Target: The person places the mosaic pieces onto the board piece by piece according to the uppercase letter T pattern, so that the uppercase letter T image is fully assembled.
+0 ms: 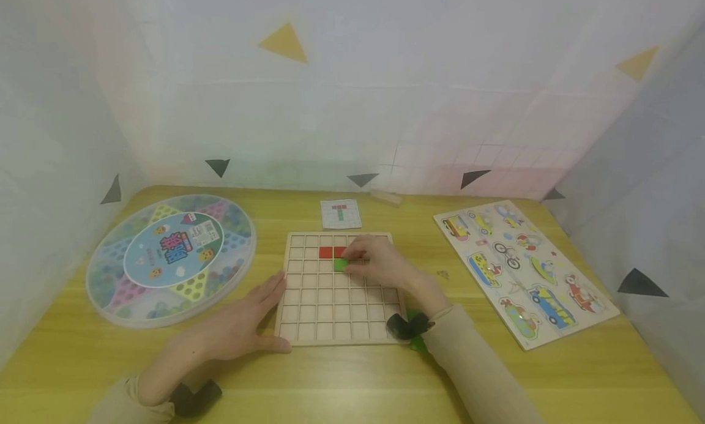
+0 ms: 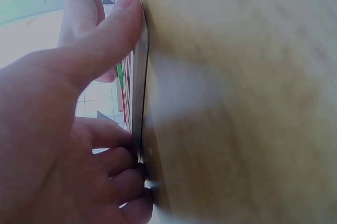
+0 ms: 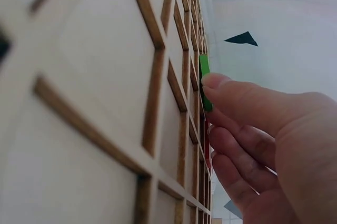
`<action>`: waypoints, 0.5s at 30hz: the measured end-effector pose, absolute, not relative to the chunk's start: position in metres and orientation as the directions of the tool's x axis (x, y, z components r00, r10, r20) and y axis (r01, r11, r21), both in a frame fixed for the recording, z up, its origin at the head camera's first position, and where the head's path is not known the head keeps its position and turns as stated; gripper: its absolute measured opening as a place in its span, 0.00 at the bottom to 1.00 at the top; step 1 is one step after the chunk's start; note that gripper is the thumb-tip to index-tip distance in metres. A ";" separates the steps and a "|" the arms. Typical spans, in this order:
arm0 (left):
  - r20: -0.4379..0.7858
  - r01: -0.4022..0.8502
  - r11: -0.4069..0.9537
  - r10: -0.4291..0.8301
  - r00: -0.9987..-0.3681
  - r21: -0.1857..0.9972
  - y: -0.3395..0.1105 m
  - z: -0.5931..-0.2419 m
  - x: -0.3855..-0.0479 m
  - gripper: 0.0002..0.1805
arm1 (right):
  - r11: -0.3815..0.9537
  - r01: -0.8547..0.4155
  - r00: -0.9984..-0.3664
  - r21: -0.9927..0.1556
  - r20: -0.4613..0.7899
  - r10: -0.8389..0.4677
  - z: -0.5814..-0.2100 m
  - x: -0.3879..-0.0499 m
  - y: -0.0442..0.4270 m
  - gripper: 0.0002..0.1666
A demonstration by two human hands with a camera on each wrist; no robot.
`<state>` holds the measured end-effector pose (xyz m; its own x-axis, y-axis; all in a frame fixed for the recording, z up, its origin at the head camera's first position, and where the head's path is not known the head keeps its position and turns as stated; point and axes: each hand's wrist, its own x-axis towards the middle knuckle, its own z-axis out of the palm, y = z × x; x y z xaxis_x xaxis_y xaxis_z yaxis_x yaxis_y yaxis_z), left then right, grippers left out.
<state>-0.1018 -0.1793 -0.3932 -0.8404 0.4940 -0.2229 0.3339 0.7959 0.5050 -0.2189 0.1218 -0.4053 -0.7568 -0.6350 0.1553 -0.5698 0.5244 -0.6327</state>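
Overall, pale walls (image 1: 352, 118) border the yellow table (image 1: 341, 381) beneath the grid (image 1: 341, 296).

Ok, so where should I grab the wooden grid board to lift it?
Probably grip the wooden grid board by its left and right side edges, coming in low from both sides: it lies flat on the table, and its upper face carries red tiles. The left hand touches the left edge.

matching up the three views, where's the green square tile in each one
Head: green square tile, just left of centre in the lower half, pinched by the right hand.
Left wrist: a thin green edge left of centre, above a red tile's edge.
Right wrist: right of centre, partly covered by that hand.
Shared landmark: wooden grid board.
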 end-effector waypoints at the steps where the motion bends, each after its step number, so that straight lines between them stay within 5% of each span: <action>1: -0.224 0.333 0.796 0.494 -0.840 0.505 -0.179 -0.393 -0.102 0.63 | 0.525 -0.572 -0.757 -0.630 0.158 -0.634 -0.405 -0.219 0.122 0.11; 15: -0.230 0.327 0.796 0.492 -0.840 0.509 -0.179 -0.391 -0.101 0.62 | 0.550 -0.564 -0.773 -0.616 0.158 -0.615 -0.406 -0.218 0.122 0.12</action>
<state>-0.1010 -0.1789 -0.3911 -0.8396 0.4922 -0.2297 0.3273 0.7960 0.5092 -0.2182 0.1216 -0.4063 -0.7726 -0.6149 0.1581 -0.5640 0.5504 -0.6157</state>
